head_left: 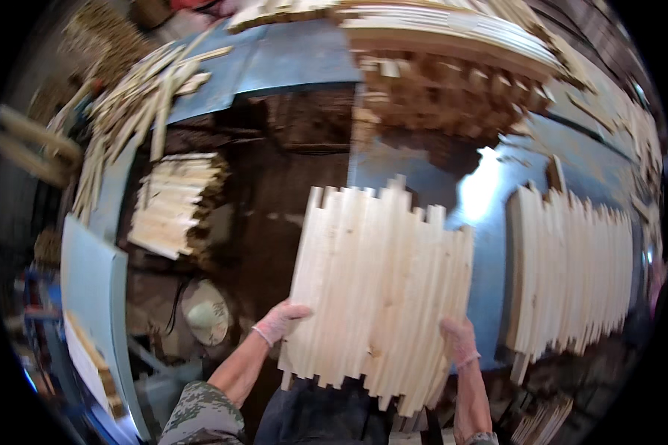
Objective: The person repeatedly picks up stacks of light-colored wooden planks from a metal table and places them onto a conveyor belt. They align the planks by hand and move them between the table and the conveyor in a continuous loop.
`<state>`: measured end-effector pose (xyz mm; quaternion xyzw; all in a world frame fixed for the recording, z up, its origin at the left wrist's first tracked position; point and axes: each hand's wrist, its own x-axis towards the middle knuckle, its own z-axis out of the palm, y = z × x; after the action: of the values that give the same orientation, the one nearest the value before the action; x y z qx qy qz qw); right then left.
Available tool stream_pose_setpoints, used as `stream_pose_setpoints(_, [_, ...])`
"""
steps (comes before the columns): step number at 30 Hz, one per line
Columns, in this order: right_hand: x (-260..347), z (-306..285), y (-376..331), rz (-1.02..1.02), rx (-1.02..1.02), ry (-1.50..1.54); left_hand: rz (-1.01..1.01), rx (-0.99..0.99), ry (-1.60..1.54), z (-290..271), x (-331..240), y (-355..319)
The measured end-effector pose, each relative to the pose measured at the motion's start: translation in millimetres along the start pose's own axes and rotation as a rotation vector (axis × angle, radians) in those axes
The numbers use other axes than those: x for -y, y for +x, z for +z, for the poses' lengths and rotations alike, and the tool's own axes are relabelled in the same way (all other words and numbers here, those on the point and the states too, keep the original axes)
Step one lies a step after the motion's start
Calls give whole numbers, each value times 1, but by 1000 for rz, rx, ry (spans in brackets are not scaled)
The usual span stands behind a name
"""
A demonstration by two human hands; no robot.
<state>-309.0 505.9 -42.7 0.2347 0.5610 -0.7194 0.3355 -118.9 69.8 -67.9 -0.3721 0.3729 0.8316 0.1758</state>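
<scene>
Fingers of the left hand (283,320), in a pale glove, lay bunched close together on the left edge of a wide batch of wooden strips (371,289), below the middle of that side; the blur kept me from making out where the thumb sat. Across from it I saw the right hand (461,341), gloved too, pressed to the right edge a little lower down, its fingertips partly lost against the wood, so I could not tell how far they were spread. Between them the two hands squeezed the strips side by side, with ragged ends, the long sides running away from the body. Most of the batch reached out beyond the fingers, its near ends just in front of dark trousers (315,415). On the right I had a blue table (490,252) and a second row of strips (575,267) upon it.
</scene>
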Motion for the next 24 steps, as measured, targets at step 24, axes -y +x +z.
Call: stream_pose_setpoints(24, [3, 364, -138, -382, 704, -501, 730, -299, -261, -142, 2, -427])
